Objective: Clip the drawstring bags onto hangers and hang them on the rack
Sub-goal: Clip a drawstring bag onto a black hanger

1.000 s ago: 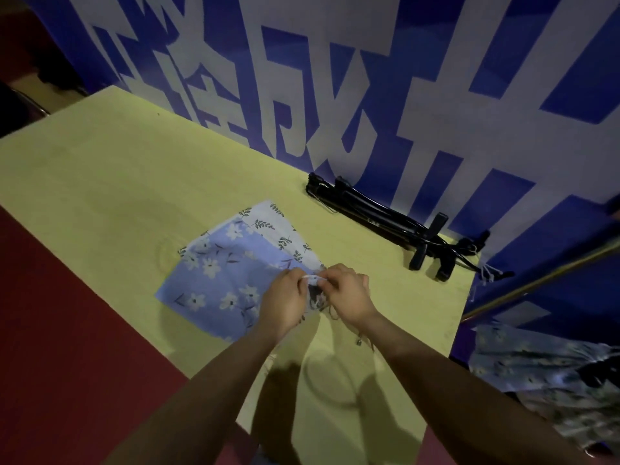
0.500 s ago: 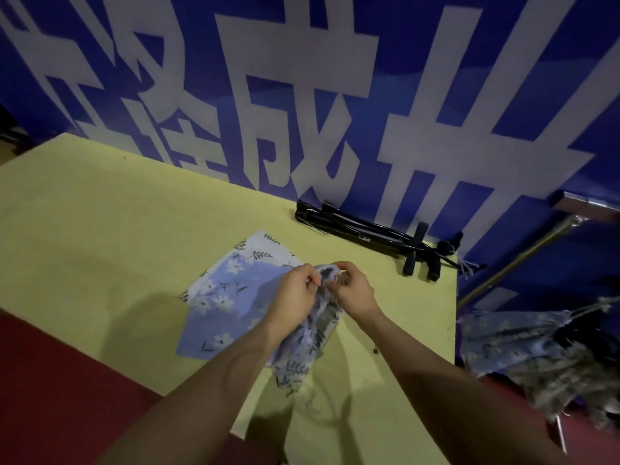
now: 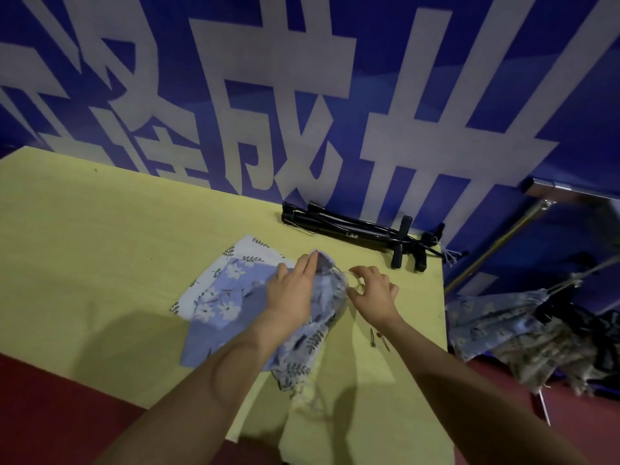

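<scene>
One limp, light drawstring bag (image 3: 315,330): my left hand (image 3: 295,290) pinches its mouth; my right hand (image 3: 372,293), apart, fingers the cord there. I'd grip that hem.

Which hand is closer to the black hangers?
Right. The right hand lies just in front of the black hangers; the left hand sits farther left, on the bag.

Soft matt floral cloth bag (image 3: 312,337) under my left hand (image 3: 295,290); glossy black plastic hangers (image 3: 362,229); smooth matt table (image 3: 100,256).
</scene>
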Tool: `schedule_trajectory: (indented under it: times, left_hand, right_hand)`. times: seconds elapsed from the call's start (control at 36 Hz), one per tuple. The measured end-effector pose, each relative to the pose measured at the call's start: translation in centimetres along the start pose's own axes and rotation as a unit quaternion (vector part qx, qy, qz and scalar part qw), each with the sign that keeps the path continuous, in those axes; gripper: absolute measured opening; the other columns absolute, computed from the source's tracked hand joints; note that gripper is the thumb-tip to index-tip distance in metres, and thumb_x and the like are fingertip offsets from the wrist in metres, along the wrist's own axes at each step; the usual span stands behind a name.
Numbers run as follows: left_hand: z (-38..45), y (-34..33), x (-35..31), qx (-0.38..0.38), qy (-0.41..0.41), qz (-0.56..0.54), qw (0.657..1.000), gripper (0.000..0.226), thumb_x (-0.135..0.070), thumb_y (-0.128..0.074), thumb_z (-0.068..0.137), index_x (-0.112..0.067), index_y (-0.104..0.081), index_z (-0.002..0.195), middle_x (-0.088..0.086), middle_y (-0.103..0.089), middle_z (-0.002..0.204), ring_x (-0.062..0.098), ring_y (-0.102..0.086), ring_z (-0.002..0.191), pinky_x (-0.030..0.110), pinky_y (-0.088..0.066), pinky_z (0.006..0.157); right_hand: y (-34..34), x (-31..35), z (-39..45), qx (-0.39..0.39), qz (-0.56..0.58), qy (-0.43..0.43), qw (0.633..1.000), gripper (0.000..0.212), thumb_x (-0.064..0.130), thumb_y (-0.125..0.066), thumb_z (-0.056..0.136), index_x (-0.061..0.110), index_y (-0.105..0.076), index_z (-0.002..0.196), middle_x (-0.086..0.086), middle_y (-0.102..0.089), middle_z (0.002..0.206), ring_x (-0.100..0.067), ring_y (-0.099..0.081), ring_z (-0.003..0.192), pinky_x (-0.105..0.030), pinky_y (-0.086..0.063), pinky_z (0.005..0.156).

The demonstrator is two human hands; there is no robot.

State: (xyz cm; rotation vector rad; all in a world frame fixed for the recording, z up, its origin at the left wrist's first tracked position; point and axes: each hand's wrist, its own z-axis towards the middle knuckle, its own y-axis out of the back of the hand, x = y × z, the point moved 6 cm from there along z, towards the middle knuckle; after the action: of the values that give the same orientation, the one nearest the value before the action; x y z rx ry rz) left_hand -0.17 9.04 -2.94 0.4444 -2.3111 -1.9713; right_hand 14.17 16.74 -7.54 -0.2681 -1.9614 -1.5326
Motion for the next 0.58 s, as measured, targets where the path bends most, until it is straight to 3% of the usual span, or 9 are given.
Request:
schedule_trajectory:
  times: [0.14,0.22,0.33,0.47,0.58]
  left_hand:
    - [0.3,-0.5,-1.7,0.025,-0.021,-0.057,0.998,0.093,-0.002,-0.059,0.084,-0.017,0.005,0.15,-0.004,-0.014,0.153,0.032,-0.039,0.12,0.032,-0.038,0.074]
    - [0.3,-1.4,-2.8,0.055,-0.028,-0.107,0.992,0.094,0.002,-0.057,0.084,-0.016,0.006,0.151,-0.003,-0.009,0.156,0.031,-0.048,0.117,0.035,-0.045,0.07]
    - [0.1,-2.7,-4.0,0.074,-0.051,-0.144,0.985,0.093,0.006,-0.053,0.085,-0.016,0.01,0.15,-0.006,0.003,0.159,0.026,-0.057,0.096,0.034,-0.044,0.06]
    - [0.4,-3.3,-4.7,0.056,-0.06,-0.196,0.977,0.099,0.006,-0.057,0.083,-0.021,0.011,0.15,-0.008,0.005,0.159,0.024,-0.049,0.122,0.03,-0.046,0.066]
    - [0.2,-3.1,-4.5,0.044,-0.051,-0.232,0.971,0.099,0.007,-0.055,0.082,-0.027,0.008,0.15,-0.011,0.004,0.159,0.023,-0.047,0.125,0.033,-0.05,0.062]
  right_hand:
    - [1.5,-3.8,-1.4,-0.013,-0.017,-0.039,0.999,0.036,0.016,-0.057,0.087,0.018,-0.051,0.123,-0.003,-0.051,0.124,-0.021,-0.045,0.115,-0.036,-0.031,0.1]
    - [1.3,-6.2,-2.3,0.072,-0.093,-0.064,0.991,0.028,0.018,-0.058,0.085,0.017,-0.055,0.113,-0.004,-0.054,0.117,-0.021,-0.049,0.108,-0.036,-0.038,0.098]
    - [0.2,-8.1,-3.8,0.15,-0.135,-0.1,0.974,0.03,0.027,-0.063,0.081,0.017,-0.052,0.108,-0.003,-0.052,0.111,-0.02,-0.048,0.1,-0.034,-0.04,0.09]
    - [-0.9,-9.1,-4.6,0.148,-0.112,-0.127,0.974,0.03,0.024,-0.061,0.087,0.011,-0.055,0.114,-0.007,-0.054,0.113,-0.024,-0.055,0.104,-0.038,-0.05,0.092]
    - [-0.9,-9.4,-4.5,0.136,-0.106,-0.126,0.977,0.018,0.018,-0.048,0.093,0.011,-0.058,0.106,-0.009,-0.058,0.109,-0.025,-0.057,0.101,-0.039,-0.05,0.091]
